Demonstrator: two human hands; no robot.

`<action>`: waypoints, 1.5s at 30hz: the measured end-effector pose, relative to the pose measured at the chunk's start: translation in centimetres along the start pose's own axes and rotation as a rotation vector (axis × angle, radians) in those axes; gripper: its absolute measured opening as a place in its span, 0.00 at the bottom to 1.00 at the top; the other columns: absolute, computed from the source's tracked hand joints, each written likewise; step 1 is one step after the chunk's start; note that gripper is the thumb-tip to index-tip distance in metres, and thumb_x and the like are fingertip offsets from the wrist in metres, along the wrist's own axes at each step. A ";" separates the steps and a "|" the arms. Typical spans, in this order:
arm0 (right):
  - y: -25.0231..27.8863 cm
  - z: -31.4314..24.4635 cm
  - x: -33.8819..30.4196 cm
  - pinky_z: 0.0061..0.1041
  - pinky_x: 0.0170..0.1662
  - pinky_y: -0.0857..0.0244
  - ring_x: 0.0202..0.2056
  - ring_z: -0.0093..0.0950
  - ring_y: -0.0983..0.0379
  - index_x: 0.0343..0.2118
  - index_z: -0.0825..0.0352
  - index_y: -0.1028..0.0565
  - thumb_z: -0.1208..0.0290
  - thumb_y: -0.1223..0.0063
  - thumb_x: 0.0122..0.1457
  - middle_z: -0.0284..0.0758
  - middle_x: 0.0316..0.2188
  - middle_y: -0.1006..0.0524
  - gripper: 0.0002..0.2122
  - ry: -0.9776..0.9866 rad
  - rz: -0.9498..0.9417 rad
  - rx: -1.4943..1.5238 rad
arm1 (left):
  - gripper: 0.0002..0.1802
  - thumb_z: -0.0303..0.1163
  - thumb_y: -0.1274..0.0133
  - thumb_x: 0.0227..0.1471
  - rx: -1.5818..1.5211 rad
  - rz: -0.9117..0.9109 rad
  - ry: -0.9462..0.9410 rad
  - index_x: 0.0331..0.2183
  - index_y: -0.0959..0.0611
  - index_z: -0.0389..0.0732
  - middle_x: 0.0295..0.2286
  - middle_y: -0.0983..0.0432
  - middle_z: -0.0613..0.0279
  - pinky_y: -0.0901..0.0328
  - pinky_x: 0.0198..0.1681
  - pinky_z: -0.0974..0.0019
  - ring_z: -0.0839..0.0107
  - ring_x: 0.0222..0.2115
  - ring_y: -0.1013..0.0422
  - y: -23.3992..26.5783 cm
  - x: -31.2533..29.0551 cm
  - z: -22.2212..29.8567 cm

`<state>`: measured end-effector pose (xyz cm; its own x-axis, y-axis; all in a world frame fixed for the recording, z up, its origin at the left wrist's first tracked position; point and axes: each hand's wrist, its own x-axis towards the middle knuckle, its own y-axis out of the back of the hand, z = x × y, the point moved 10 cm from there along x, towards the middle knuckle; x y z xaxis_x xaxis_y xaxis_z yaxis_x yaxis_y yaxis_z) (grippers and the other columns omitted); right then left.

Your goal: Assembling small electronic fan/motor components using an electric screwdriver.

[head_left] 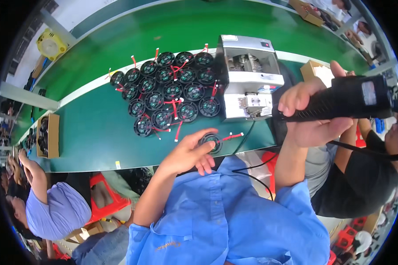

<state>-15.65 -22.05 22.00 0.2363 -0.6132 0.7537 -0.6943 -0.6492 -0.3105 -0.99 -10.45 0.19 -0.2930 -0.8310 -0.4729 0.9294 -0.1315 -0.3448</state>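
My left hand is at the front edge of the green bench, its thumb pressed on a round black part with a circuit board inside. Red wires ending in a white plug stick out from that part to the right. Raised at the right, my right hand grips a black device with a ribbed body, a pale label and a black cable. Beyond my left hand lie several more round black parts in rows, with red leads. Beside them stands a grey bench machine with a clear cover.
At the left end of the bench stands a cardboard box holding dark parts. Another carton sits behind my right hand. A yellow fan is at the far left. Co-workers sit close on both sides, with red stools on the left.
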 end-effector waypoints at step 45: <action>-5.0 5.3 -5.6 0.21 0.26 0.33 0.21 0.27 0.32 0.57 0.73 0.54 0.29 0.59 0.45 0.39 0.23 0.31 0.51 -0.124 -0.078 0.157 | 0.24 0.33 0.57 0.58 -0.036 -0.092 -0.013 0.53 0.38 0.33 0.21 0.26 0.50 0.28 0.20 0.66 0.64 0.19 0.25 -1.9 1.9 0.0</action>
<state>-9.87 -17.77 16.23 0.3735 -0.6030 0.7049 -0.5590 -0.7528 -0.3477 -3.29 -11.80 -0.06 -0.3738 -0.8231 -0.4274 0.8900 -0.1886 -0.4151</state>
